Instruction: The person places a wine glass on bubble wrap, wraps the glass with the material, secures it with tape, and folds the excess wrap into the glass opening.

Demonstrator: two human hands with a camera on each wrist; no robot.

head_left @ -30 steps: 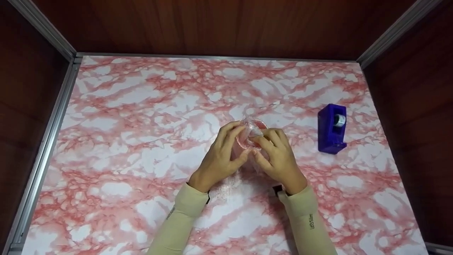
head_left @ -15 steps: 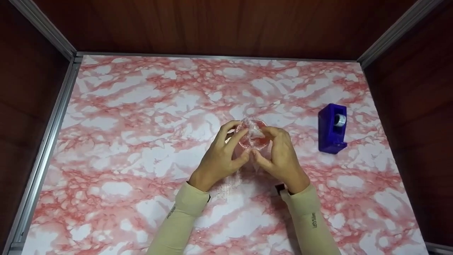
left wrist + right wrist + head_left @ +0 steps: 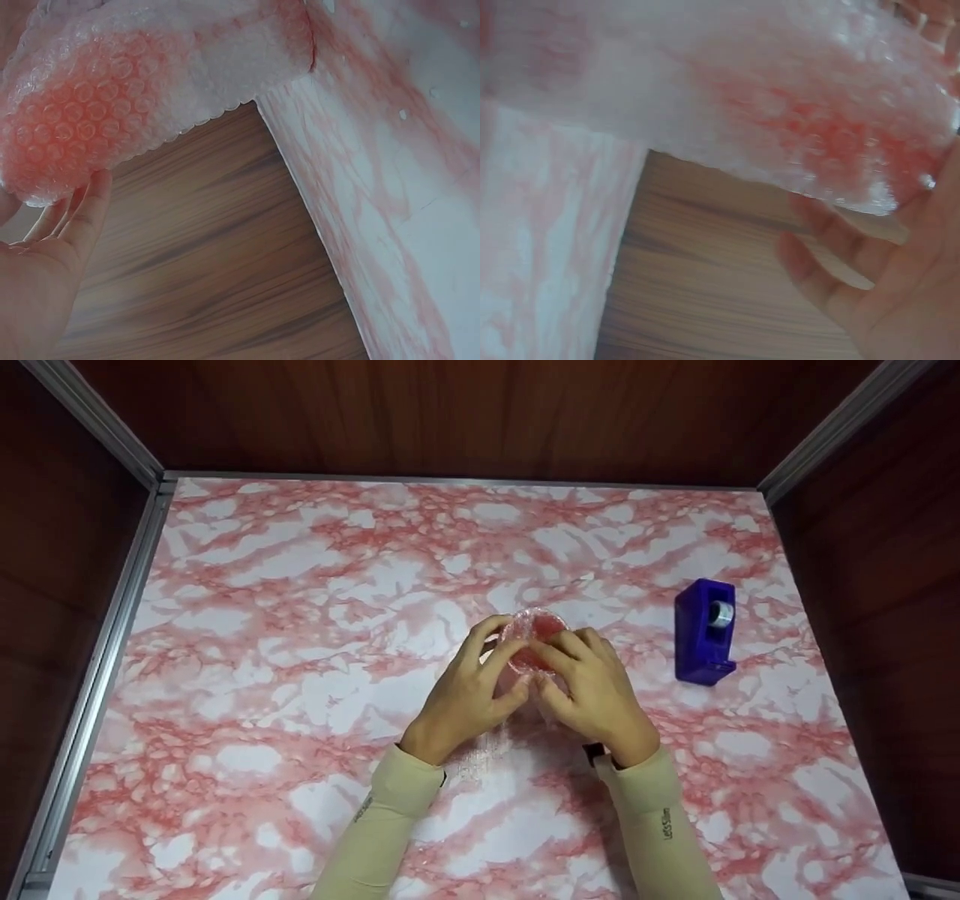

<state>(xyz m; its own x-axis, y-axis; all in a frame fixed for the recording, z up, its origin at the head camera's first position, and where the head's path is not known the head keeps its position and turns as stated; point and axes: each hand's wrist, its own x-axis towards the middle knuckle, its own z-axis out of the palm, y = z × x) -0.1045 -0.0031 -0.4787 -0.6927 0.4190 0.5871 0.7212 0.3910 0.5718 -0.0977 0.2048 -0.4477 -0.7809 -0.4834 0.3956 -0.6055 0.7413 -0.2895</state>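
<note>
A round red thing (image 3: 547, 628) wrapped in clear bubble wrap stands upright between both hands at the middle of the table. Its kind cannot be made out; a red interior shows inside the circular top. My left hand (image 3: 466, 694) grips its left side, with the thumb at the near rim and fingers bent over the top. From the right, my right hand (image 3: 600, 694) pinches the wrap at the rim, fingers reaching over the opening. Both thumbs nearly meet at the front. The bubble wrap (image 3: 97, 105) fills the upper left of the left wrist view, its bubbles plain over the red.
A blue tape dispenser (image 3: 701, 637) with a roll of clear tape stands to the right on the red-and-white marbled table (image 3: 300, 682). Dark wood panels (image 3: 465, 420) with metal frame edges enclose the back and sides.
The crumpled flap of bubble wrap that rose at the opening now lies down inside, and more red shows. My right fingers drew back, then came in over the rim again. My left hand barely moved.
</note>
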